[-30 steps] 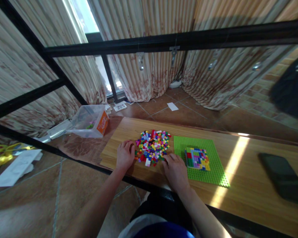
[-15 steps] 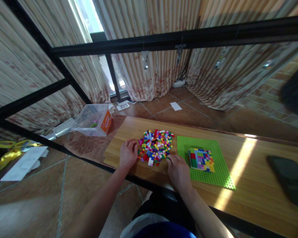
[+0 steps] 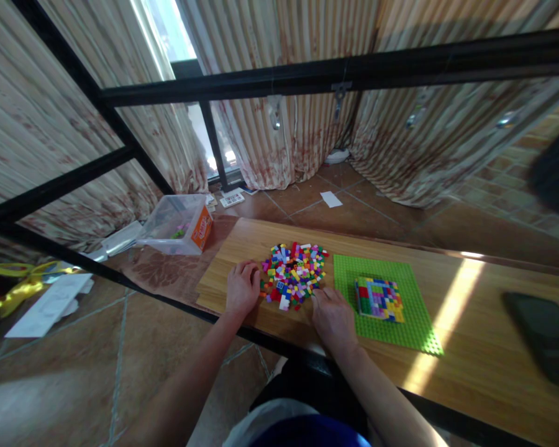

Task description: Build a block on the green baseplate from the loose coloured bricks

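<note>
A loose heap of small multicoloured building bricks (image 3: 293, 273) lies on the wooden table. At the heap's left edge rests my left hand (image 3: 242, 288), its fingers curled in; whatever they may hold is hidden. My right hand (image 3: 334, 318) is at the heap's lower right edge, thumb and fingers pinched together, and I cannot make out what is between them. Just right of that hand, a green baseplate (image 3: 391, 268) lies flat. On it stands a low square build of coloured bricks (image 3: 379, 299), with neither hand touching it.
A clear plastic box (image 3: 168, 233) with an orange label and a few pieces inside stands at the table's left. A dark phone-like slab (image 3: 543, 335) lies at the right of the wooden table (image 3: 466, 379). Black metal bars (image 3: 279, 81) cross in front of curtains.
My right hand has shifted slightly left and up, closer to the heap, with its fingers still pinched. My left hand stays in place at the heap's edge.
</note>
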Tool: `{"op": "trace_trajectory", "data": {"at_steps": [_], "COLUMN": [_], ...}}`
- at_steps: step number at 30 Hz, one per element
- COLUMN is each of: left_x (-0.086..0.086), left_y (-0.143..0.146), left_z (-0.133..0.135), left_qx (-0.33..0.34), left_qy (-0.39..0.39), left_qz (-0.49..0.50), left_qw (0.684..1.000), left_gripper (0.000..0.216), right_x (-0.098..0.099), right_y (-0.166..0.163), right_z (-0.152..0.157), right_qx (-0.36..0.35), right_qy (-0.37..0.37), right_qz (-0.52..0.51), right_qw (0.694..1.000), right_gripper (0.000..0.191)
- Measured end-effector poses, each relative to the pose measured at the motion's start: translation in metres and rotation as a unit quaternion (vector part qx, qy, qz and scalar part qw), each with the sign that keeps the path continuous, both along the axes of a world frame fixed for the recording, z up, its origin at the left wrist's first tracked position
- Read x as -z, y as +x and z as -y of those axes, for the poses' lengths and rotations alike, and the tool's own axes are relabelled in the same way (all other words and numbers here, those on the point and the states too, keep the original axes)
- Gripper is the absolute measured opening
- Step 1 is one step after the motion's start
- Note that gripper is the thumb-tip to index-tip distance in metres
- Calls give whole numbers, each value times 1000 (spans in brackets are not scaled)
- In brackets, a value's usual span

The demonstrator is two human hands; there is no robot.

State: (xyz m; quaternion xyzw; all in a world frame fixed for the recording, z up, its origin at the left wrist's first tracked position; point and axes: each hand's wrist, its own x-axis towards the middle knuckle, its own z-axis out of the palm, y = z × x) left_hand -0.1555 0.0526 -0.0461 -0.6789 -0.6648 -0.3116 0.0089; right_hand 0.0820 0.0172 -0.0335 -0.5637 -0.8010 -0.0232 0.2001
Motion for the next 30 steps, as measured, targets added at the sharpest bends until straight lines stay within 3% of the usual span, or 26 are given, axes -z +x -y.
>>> {"op": "trace_trajectory", "data": {"at_steps": [5,11,23,27,30], "left_x": [-2,-2,2,0,0], "left_y": [1,1,0,1,1], "left_z": [1,1,0,0,-1], "left_qx": [0,1,-2,-5,-6], "left_qy": [-2,-7,0,-1,0], "left_qz": [-1,6,17,19,13], "left_qw": [1000,1000,1000,1000,1000], "left_gripper": [19,20,21,22,23], "right_x": [7,12,3,-10,-17], "right_y": [6,8,3,-22,-42], "right_z": [-1,-3,-7,-5,-5], "right_qx": [21,41,16,-55,-121], "right_qy": [-6,-6,35,19,-21], "right_qz": [-65,-146,-153,-153,-126], "right_qw": [998,988,987,987,984], "right_gripper": [20,29,28,24,34]}}
